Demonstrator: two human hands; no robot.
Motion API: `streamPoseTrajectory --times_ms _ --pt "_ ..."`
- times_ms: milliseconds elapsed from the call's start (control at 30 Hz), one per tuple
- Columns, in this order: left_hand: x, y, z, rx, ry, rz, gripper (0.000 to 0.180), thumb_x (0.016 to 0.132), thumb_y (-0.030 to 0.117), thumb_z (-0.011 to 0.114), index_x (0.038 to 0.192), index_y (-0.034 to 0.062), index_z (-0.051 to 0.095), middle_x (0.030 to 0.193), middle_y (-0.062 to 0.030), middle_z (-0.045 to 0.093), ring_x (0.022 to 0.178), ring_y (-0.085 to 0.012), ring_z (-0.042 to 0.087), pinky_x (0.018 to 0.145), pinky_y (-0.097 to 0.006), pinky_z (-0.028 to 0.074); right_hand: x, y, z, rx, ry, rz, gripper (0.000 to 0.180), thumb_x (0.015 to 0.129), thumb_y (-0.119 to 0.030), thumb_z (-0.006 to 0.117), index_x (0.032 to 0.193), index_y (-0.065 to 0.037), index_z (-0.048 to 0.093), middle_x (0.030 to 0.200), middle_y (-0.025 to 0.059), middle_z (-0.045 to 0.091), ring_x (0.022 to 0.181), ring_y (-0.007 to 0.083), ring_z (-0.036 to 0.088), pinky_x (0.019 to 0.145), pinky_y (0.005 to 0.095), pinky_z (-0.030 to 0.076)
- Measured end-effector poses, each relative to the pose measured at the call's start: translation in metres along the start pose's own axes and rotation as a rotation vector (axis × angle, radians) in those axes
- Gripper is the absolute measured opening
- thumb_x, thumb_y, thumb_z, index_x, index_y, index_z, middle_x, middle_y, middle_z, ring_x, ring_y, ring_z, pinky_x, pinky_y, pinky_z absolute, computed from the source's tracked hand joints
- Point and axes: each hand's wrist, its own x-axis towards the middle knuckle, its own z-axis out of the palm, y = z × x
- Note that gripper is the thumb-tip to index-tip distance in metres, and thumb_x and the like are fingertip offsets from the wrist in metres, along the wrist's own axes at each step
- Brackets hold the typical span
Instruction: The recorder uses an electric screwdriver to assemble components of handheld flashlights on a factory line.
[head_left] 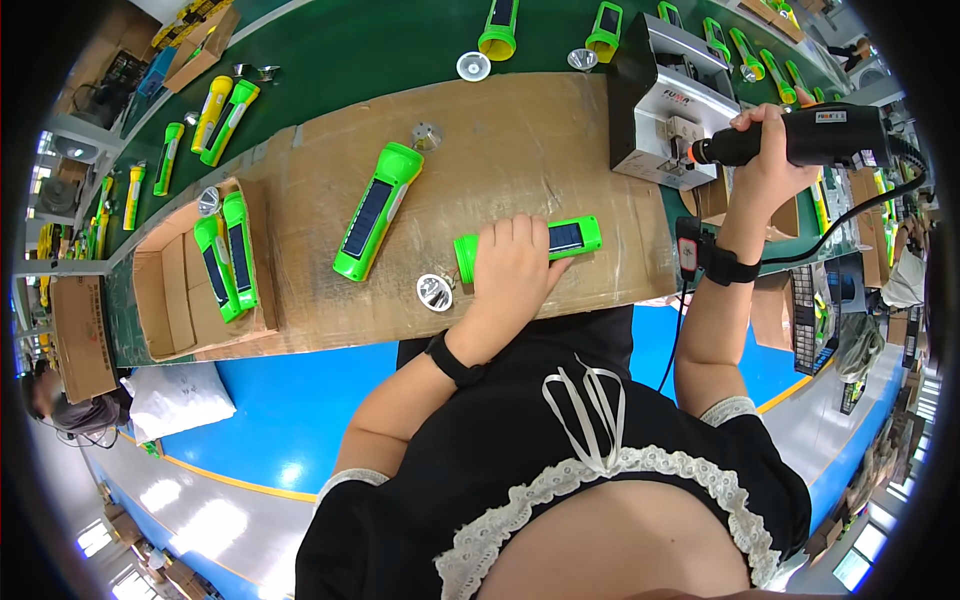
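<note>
My left hand (513,262) is closed over a green flashlight body (588,236) that lies on its side on the cardboard sheet (300,200). A dark solar panel shows on the body to the right of my fingers. Just left of it, a round silver reflector (435,292) rests by its open head end. My right hand (772,160) grips a black electric screwdriver (830,136), its tip up against the front of a grey metal screw feeder (655,120). Another green flashlight body (376,215) lies farther left, with a reflector (426,136) at its head.
A cardboard box (165,285) at the left holds two green flashlights (238,250). More flashlight bodies (498,30) and reflectors (473,66) stand along the green bench's far side. The screwdriver's black cable (850,235) loops down at the right.
</note>
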Motion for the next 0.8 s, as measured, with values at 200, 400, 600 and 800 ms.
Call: streamPoseTrajectory --times_ms 200,400,600,800 --pt "0.001 0.001 0.001 0.013 -0.019 -0.006 0.045 0.07 0.042 0.069 0.088 0.0044 0.054 0.078 -0.0086 0.05 0.074 -0.0244 0.051 0.066 -0.035 0.038 0.012 0.002 0.007 -0.133 -0.111 0.086 0.036 0.077 0.001 0.06 0.111 0.006 0.052 0.066 0.0079 0.059 0.055 0.0139 0.057 0.056 0.0259 0.046" --pt "0.001 -0.001 0.003 0.02 0.003 -0.007 0.045 0.069 0.042 0.07 0.088 0.0052 0.053 0.078 -0.0079 0.05 0.074 -0.0239 0.051 0.066 -0.035 0.038 0.014 -0.002 0.01 0.018 -0.225 0.252 0.034 0.078 -0.001 0.059 0.11 0.006 0.051 0.064 0.0095 0.053 0.053 0.0186 0.053 0.055 0.0307 0.046" --pt "0.003 0.001 0.003 -0.02 0.014 0.016 0.045 0.067 0.042 0.071 0.086 0.0059 0.053 0.079 -0.0081 0.051 0.075 -0.024 0.051 0.067 -0.035 0.038 -0.052 -0.029 -0.01 0.315 -0.264 0.284 0.048 0.08 -0.008 0.056 0.123 0.001 0.038 0.068 0.0096 0.049 0.056 0.0188 0.05 0.06 0.0359 0.046" --pt "0.001 -0.004 0.003 0.008 0.004 0.005 0.044 0.068 0.042 0.071 0.086 0.0058 0.052 0.079 -0.0083 0.051 0.075 -0.0242 0.051 0.067 -0.035 0.038 -0.098 -0.04 -0.004 0.436 -0.344 0.254 0.054 0.081 -0.014 0.054 0.129 -0.004 0.031 0.074 0.0096 0.049 0.061 0.0214 0.051 0.064 0.0389 0.046"
